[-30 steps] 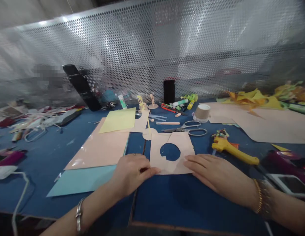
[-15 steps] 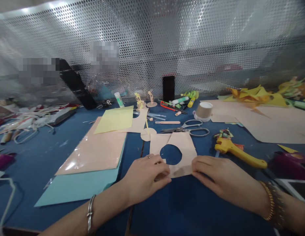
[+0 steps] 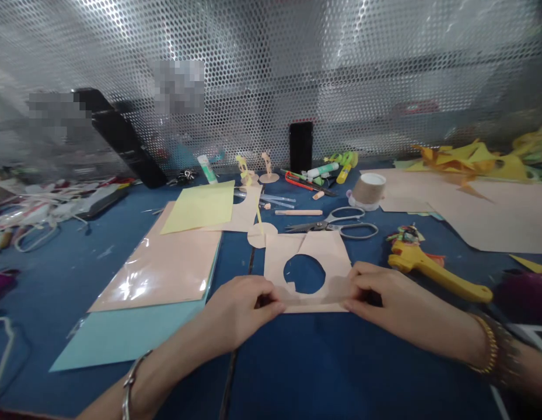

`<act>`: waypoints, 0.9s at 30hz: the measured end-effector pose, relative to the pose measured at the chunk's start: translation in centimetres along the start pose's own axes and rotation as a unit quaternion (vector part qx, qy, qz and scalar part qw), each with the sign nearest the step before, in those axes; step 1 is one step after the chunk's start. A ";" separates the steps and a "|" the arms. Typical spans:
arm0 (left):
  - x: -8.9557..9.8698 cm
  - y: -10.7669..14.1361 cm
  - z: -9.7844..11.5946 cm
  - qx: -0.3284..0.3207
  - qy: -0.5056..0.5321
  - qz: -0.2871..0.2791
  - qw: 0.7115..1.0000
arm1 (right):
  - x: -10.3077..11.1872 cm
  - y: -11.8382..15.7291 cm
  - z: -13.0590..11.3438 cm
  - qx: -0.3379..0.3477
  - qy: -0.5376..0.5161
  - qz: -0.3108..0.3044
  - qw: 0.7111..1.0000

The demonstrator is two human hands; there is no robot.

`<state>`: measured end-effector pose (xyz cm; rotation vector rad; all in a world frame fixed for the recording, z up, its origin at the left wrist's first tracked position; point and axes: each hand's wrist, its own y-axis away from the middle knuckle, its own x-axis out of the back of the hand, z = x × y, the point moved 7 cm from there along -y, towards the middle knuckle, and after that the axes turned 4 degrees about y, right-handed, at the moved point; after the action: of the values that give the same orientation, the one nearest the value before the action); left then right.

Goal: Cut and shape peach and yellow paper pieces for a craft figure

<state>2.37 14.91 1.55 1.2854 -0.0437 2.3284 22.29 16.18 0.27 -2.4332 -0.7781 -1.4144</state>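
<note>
A pale pink sheet of paper (image 3: 336,262) with a round hole cut in its middle lies on the blue table. A slit runs from the hole up to its far edge. My left hand (image 3: 248,306) pinches the near left corner, while my right hand (image 3: 380,306) pinches the near right corner. Between the two hands the near edge looks folded into a narrow strip. Just beyond the sheet are open scissors (image 3: 332,223) with grey handles. A paper disc (image 3: 262,235) with a thin yellow strip touches the sheet's far left corner.
Left lie pink paper in a clear sleeve (image 3: 165,262), blue paper (image 3: 117,338) and a yellow sheet (image 3: 200,207). A yellow glue gun (image 3: 437,274) lies right, below a paper cup (image 3: 369,191). At the back stand a phone (image 3: 301,146) and a glue stick (image 3: 206,169).
My left hand has shifted left along the near edge to the corner. The near edge now lies straighter, with a strip visible between both hands. The camera view has shifted slightly.
</note>
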 end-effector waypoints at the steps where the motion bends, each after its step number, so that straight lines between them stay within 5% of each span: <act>1: 0.0 0.1 -0.1 -0.004 0.006 0.003 1.000 | 0.0 0.0 0.0 0.001 0.000 0.002 1.000; 27: 0.0 0.0 -0.7 -0.006 -0.082 0.012 0.997 | -0.4 0.0 0.7 -0.032 -0.016 -0.038 0.999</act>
<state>1.83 15.09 1.15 1.4746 -0.1276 2.2323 22.66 16.35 -0.42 -2.5047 -0.8554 -1.4515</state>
